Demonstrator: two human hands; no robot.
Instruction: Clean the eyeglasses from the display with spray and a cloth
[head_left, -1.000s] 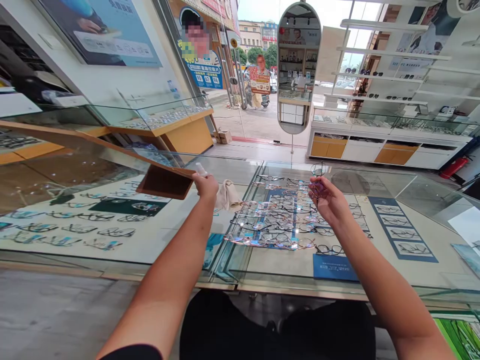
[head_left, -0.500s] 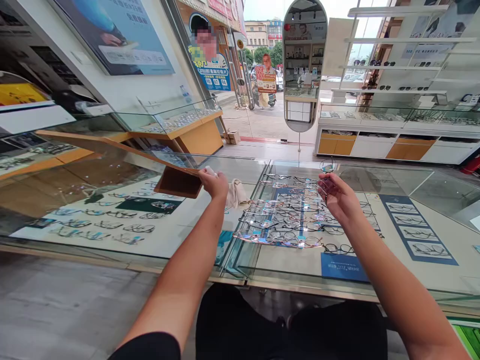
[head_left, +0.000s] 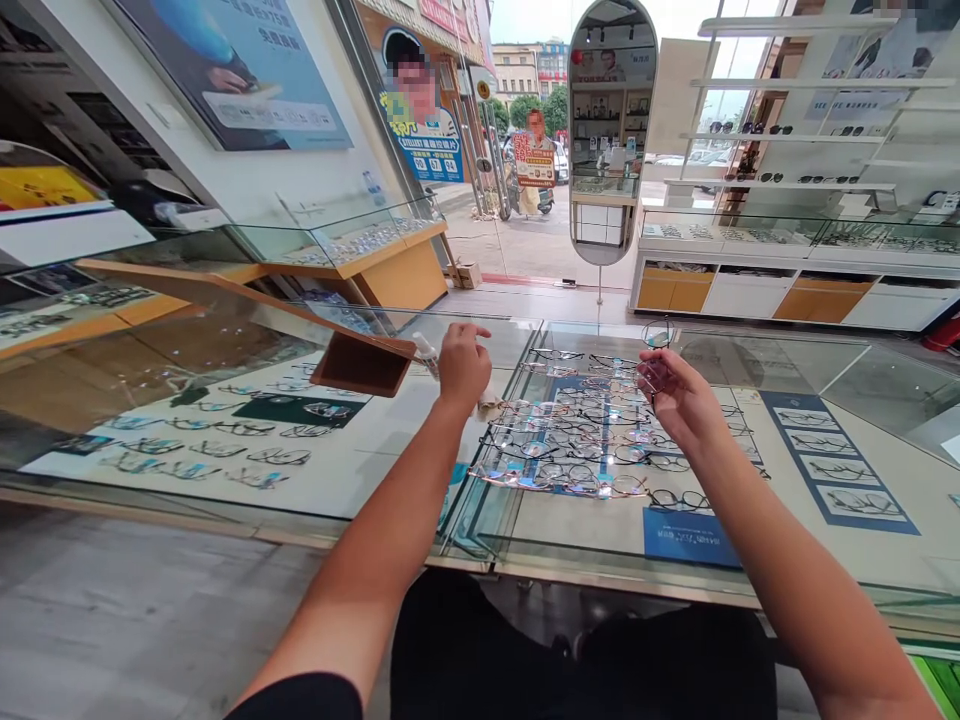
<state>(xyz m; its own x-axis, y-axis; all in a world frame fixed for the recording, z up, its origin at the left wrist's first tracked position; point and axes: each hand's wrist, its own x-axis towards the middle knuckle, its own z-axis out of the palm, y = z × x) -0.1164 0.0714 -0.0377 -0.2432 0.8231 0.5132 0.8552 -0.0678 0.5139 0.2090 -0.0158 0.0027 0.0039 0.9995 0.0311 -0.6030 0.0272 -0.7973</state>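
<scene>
My right hand (head_left: 679,400) is raised over the glass counter (head_left: 810,365) and pinches a pair of thin-rimmed glasses (head_left: 651,372) by the frame, lenses up. My left hand (head_left: 461,365) hovers over a beige cloth (head_left: 491,405), which it mostly hides. Its fingers are loosely bent, one is stretched out, and nothing shows in it. A small white spray bottle (head_left: 427,352) stands just left of that hand on the glass. Under the glass below both hands lie rows of several glasses (head_left: 570,440).
A brown tray (head_left: 360,365) juts out at the counter's left, beside a lifted glass panel. A second showcase (head_left: 375,250) stands at the back left. An oval standing mirror (head_left: 611,130) and wall shelves with cabinets (head_left: 787,290) lie ahead. The shop entrance opens onto a street.
My left hand has left the spray bottle and moved right and up, over the cloth. My right hand has kept the glasses almost still.
</scene>
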